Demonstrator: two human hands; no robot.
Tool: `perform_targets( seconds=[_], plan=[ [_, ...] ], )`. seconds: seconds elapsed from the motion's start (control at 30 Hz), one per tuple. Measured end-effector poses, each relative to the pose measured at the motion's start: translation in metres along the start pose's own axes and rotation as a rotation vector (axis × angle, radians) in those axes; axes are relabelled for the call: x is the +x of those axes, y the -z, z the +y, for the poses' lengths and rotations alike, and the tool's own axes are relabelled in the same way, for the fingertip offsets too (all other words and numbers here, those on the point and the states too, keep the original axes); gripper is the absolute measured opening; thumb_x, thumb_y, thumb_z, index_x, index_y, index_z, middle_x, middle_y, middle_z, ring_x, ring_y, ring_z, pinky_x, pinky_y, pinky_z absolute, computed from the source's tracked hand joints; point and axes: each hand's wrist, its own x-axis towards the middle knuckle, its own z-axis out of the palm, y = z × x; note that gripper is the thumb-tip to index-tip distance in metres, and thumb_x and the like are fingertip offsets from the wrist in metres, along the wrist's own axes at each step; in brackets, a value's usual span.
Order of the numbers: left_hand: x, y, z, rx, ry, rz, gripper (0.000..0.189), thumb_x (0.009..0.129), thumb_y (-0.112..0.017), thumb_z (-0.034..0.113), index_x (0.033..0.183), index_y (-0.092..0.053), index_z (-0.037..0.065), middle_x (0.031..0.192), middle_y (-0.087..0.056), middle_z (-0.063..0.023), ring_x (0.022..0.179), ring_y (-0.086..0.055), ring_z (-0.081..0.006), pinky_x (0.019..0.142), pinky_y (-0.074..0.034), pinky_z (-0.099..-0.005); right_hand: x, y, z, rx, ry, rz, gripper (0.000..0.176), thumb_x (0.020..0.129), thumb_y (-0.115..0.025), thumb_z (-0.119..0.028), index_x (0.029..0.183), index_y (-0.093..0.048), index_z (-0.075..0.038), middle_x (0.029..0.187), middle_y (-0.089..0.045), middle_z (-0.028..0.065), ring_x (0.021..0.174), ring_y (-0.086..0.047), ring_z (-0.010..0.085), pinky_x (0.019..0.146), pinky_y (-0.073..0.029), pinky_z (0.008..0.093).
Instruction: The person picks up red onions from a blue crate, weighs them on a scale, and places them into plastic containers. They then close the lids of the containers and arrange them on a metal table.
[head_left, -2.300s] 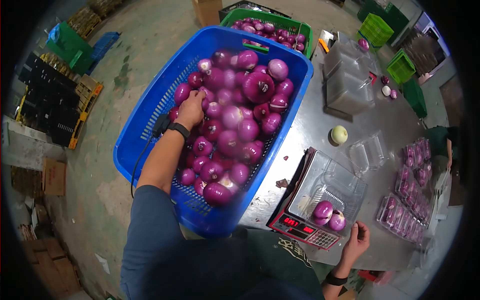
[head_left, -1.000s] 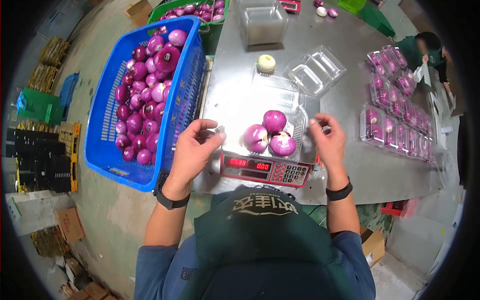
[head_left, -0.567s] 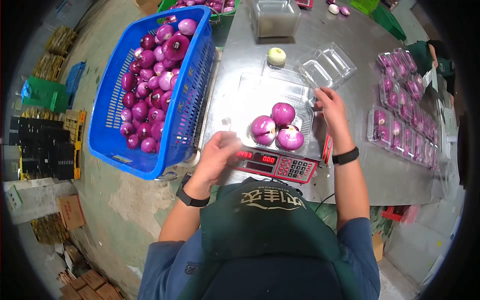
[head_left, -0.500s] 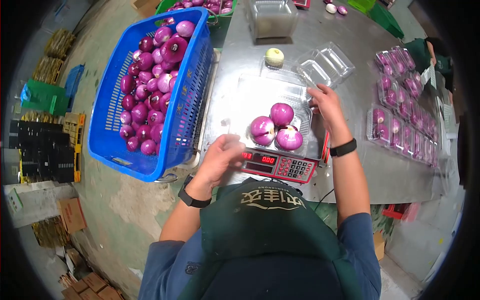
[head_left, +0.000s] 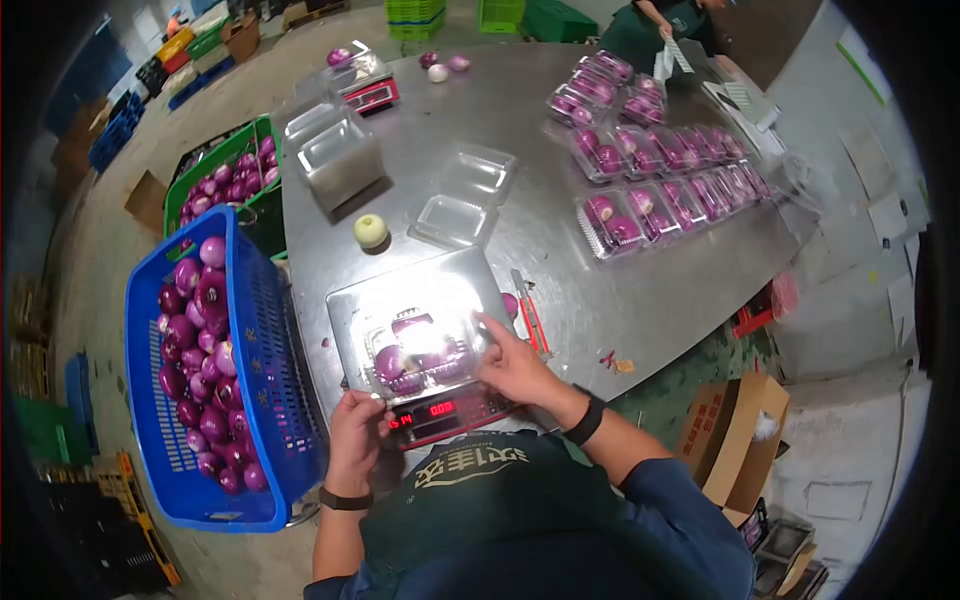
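Note:
A clear plastic box (head_left: 455,365) with several red onions (head_left: 397,370) sits on the steel pan of a red digital scale (head_left: 455,425). Its lid appears folded down over them, though glare hides part of it. At the box's near left corner, my left hand (head_left: 355,430) is closed, thumb and fingers pinching the edge. My right hand (head_left: 520,370) holds the right side, thumb against the plastic and index finger reaching along the lid. A red-handled knife (head_left: 530,315) lies right of the scale, beside a partly hidden onion (head_left: 510,304).
A blue basket (head_left: 262,400) of red onions stands left, with a green crate (head_left: 185,178) of onions behind. Stacked plastic boxes (head_left: 340,160), a peeled onion (head_left: 370,231) and an open box (head_left: 455,215) lie beyond the scale. Filled boxes (head_left: 660,205) line the right; a person (head_left: 650,35) stands behind.
The box's lid has come down over the onions. Both hands have closed in on the box's edges. My view has shifted, showing more of the table's far side.

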Motion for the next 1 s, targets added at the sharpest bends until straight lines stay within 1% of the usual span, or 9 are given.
perform_targets(
  seconds=[0.07,0.2,0.33,0.53,0.67,0.77,0.8,0.9,1.0],
  plan=[
    [0.011,0.005,0.0,0.013,-0.026,-0.02,0.017,0.087,-0.065,-0.004,0.091,-0.053,0.007,0.076,-0.061,-0.0081,0.065,-0.065,-0.0204,0.051,-0.049,-0.0278,0.003,-0.006,0.022,0.177,-0.046,0.078,0.055,0.092,-0.062,0.001,0.143,-0.042,0.001,0.081,-0.066,0.0067,0.065,-0.067,0.0132,0.054,-0.051,0.0252],
    [0.018,-0.009,0.004,0.079,0.011,-0.043,0.017,0.088,-0.065,0.0,0.098,-0.054,0.007,0.08,-0.062,-0.0082,0.069,-0.065,-0.0217,0.053,-0.048,-0.0293,-0.002,0.001,0.035,0.247,-0.058,0.094,0.046,0.09,-0.065,0.0,0.132,-0.046,0.002,0.083,-0.067,0.0087,0.065,-0.066,0.0141,0.054,-0.05,0.0253],
    [0.025,-0.029,0.003,0.031,-0.021,-0.058,0.04,0.086,-0.062,-0.006,0.123,-0.049,0.001,0.079,-0.062,-0.0094,0.064,-0.064,-0.0202,0.051,-0.05,-0.0287,-0.005,0.014,0.037,0.269,-0.085,0.123,0.049,0.09,-0.067,-0.003,0.134,-0.047,0.002,0.084,-0.067,0.0083,0.068,-0.066,0.0142,0.055,-0.051,0.0263],
    [0.062,-0.057,0.011,0.373,-0.067,-0.109,0.044,0.086,-0.065,-0.003,0.129,-0.055,-0.002,0.076,-0.061,-0.005,0.063,-0.061,-0.0143,0.055,-0.048,-0.0272,0.0,0.053,0.029,0.279,-0.088,0.164,0.078,0.09,-0.077,-0.026,0.151,-0.036,0.0,0.096,-0.067,0.0073,0.067,-0.062,0.0114,0.048,-0.047,0.0238],
    [0.096,-0.105,0.022,0.716,-0.177,-0.149,0.048,0.088,-0.072,0.006,0.134,-0.062,-0.004,0.078,-0.064,-0.0027,0.064,-0.058,-0.0096,0.059,-0.048,-0.0251,0.013,0.079,-0.003,0.26,-0.133,0.301,0.064,0.095,-0.069,-0.037,0.143,-0.046,-0.002,0.103,-0.068,0.0082,0.067,-0.063,0.0082,0.044,-0.047,0.0221],
    [0.123,-0.139,0.04,0.824,-0.164,-0.268,0.05,0.09,-0.074,0.012,0.136,-0.062,-0.002,0.085,-0.068,-0.0048,0.068,-0.06,-0.0101,0.063,-0.05,-0.0254,0.048,0.104,0.032,0.509,-0.158,0.296,0.083,0.092,-0.073,-0.038,0.15,-0.032,0.005,0.127,-0.063,0.0203,0.101,-0.07,0.0251,0.082,-0.061,0.0394],
    [0.129,-0.15,0.049,0.859,-0.25,-0.262,0.049,0.091,-0.074,0.019,0.135,-0.063,-0.001,0.092,-0.071,-0.0052,0.072,-0.063,-0.0109,0.066,-0.052,-0.027,0.057,0.108,0.035,0.577,-0.116,0.312,0.071,0.094,-0.07,-0.037,0.143,-0.041,0.006,0.124,-0.066,0.0201,0.097,-0.073,0.0257,0.086,-0.061,0.0404],
    [0.165,-0.166,0.066,0.859,-0.479,-0.123,0.047,0.091,-0.074,0.027,0.128,-0.067,-0.001,0.1,-0.074,-0.0092,0.078,-0.069,-0.0146,0.072,-0.054,-0.0284,0.075,0.128,0.036,0.924,-0.077,0.246,0.055,0.099,-0.06,-0.04,0.136,-0.051,0.0,0.111,-0.07,0.0155,0.09,-0.076,0.0198,0.068,-0.063,0.0312],
    [0.194,-0.178,0.076,1.246,-0.626,-0.065,0.046,0.087,-0.075,0.023,0.126,-0.068,-0.001,0.114,-0.073,-0.0173,0.099,-0.07,-0.0298,0.09,-0.055,-0.0379,0.113,0.159,0.021,0.844,-0.121,0.46,0.052,0.098,-0.062,-0.045,0.126,-0.056,-0.002,0.084,-0.068,0.0099,0.059,-0.066,0.0185,0.048,-0.055,0.0313]
  ],
)
